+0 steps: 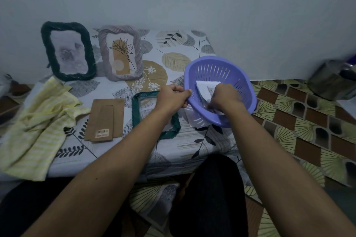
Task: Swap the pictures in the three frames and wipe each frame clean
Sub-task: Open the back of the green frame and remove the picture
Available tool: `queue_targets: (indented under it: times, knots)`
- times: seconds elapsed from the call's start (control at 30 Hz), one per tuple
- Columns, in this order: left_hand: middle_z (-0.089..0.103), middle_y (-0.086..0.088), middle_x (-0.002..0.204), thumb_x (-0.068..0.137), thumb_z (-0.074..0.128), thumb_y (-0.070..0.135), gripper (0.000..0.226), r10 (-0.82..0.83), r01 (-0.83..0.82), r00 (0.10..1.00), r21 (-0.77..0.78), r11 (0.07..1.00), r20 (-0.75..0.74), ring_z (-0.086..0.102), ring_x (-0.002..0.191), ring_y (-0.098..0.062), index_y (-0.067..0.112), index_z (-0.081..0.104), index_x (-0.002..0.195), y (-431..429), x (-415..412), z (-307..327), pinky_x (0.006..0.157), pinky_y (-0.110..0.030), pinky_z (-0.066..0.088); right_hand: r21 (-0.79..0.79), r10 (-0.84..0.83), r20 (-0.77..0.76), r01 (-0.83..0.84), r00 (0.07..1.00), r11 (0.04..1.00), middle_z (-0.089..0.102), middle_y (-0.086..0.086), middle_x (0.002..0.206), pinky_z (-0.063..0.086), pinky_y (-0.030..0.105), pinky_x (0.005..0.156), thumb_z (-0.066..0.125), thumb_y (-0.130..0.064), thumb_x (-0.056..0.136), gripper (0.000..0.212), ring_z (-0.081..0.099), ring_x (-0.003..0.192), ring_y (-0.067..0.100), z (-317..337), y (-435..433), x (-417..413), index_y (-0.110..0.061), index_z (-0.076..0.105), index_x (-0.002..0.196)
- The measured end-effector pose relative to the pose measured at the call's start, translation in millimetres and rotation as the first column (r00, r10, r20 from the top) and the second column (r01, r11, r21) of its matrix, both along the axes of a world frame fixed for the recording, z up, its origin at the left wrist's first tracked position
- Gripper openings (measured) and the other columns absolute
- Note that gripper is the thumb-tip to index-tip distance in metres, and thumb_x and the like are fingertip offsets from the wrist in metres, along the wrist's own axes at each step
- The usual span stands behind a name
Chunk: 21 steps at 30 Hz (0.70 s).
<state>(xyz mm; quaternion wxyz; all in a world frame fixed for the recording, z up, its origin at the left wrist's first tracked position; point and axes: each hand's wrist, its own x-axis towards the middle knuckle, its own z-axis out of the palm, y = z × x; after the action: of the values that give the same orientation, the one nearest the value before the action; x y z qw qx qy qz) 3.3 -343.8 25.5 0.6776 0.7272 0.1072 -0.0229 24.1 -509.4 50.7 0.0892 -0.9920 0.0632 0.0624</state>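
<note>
Here, in the head view, the left hand (173, 96) grips the near-left rim of a lilac plastic basket (221, 67), thumb on top and fingers curled under the edge. The basket is oval and smooth, its walls are cut with narrow vertical slots, and it is tipped toward the camera at the centre right of the frame. The right hand (224, 98) reaches inside it, fingers curled down around the pictures (206, 87), thin white paper prints standing on edge against the basket wall. More white sheets (192, 119) poke out from beneath the basket.

Just left of the basket and partly under the left forearm, a teal frame (135, 113) lies flat; it is rectangular with rounded corners, wrapped in twisted cord. Beside it, to the left, rests a flat brown cardboard backing (105, 119) with a printed label at its lower end.

In the upper left a dark green frame (89, 52) of the same ropy texture stands against the wall, holding a blurry grey picture. Next to it a pale lilac frame (138, 54) stands too, with a line-drawn flower on a tan shape.

A crumpled yellow striped cloth (38, 121) lies at the left edge. Everything sits on a leaf-printed tablecloth (173, 44). At the right edge is a dull metal pot (327, 81) on a fan-patterned mat (289, 117).
</note>
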Motion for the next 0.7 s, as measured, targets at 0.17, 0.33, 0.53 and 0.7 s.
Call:
queue_targets:
  times: [0.17,0.33,0.53,0.7]
  knots:
    - [0.072,-0.013,0.086,0.090,0.073,0.018,0.018,0.001,-0.001,1.000,0.000,1.000,-0.001,0.065,0.061,-0.014,0.004,0.064,0.098,0.3,-0.8,-0.5,0.061,-0.024,0.057,-0.029,0.031,0.089,-0.028,0.996,0.999,0.059,0.009,0.083,0.040,0.032,0.061,0.078,-0.037,0.080,0.034,0.056,0.074,0.030,-3.2,-0.5,0.6,-0.009,0.060,0.086]
    - [0.070,-0.011,0.081,0.093,0.069,0.021,0.018,-0.011,0.011,1.000,-0.013,1.000,-0.017,0.064,0.062,-0.016,0.004,0.065,0.095,3.1,-4.4,0.6,0.062,-0.026,0.057,-0.038,0.048,0.294,-0.038,0.955,0.999,0.059,0.009,0.073,0.038,0.031,0.054,0.063,-0.030,0.089,0.025,0.055,0.066,0.032,-2.3,9.1,-6.2,-0.006,0.063,0.080]
    - [0.065,-0.007,0.074,0.098,0.059,0.015,0.013,0.016,-0.016,1.000,-0.025,1.000,-0.015,0.061,0.062,-0.015,0.003,0.065,0.095,25.8,-11.1,5.6,0.060,-0.025,0.055,0.006,0.089,0.435,-0.102,0.896,0.995,0.055,0.007,0.064,0.032,0.030,0.051,0.057,-0.023,0.089,0.024,0.054,0.062,0.033,16.1,36.5,-26.4,-0.009,0.056,0.069]
    - [0.067,-0.005,0.078,0.097,0.057,0.015,0.014,0.053,-0.053,0.999,-0.006,0.999,0.007,0.060,0.067,-0.015,0.004,0.066,0.097,54.8,-20.0,7.2,0.064,-0.030,0.051,0.083,0.137,0.550,-0.217,0.824,0.973,0.065,0.001,0.077,0.037,0.031,0.060,0.059,-0.031,0.089,0.018,0.057,0.073,0.027,32.2,73.7,-49.4,-0.020,0.057,0.074]
